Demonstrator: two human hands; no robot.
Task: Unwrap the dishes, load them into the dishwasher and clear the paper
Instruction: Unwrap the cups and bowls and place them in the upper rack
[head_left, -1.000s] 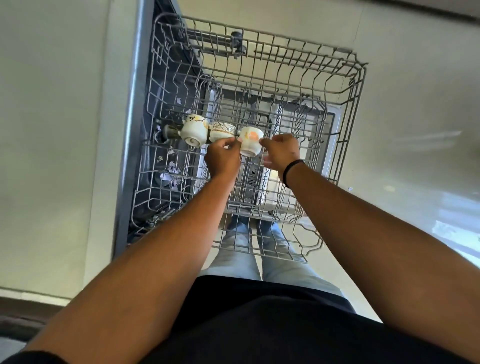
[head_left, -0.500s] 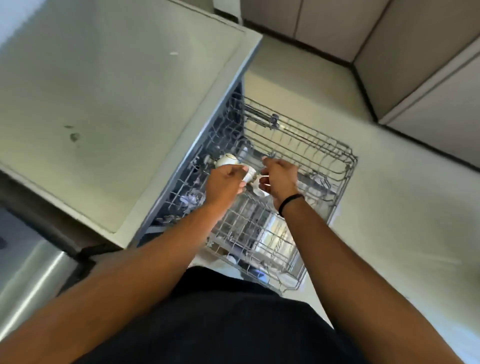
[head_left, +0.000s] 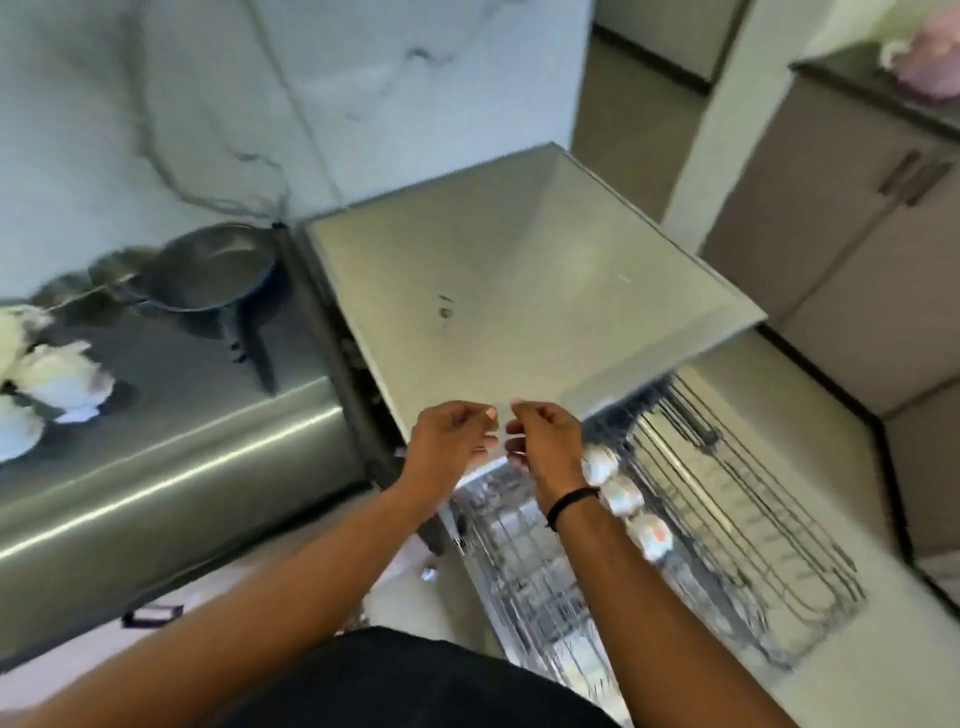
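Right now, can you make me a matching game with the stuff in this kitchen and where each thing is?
Things:
1. Three cups
2. Frying pan
3. Crumpled white paper
4. Black band

Places:
A. At the left edge of the dark counter
B. In a row in the dishwasher rack
C. Around the wrist of the right hand
D. At the back of the dark counter, near the marble wall

Right pairs: 1-B, 2-D, 3-A, 4-C
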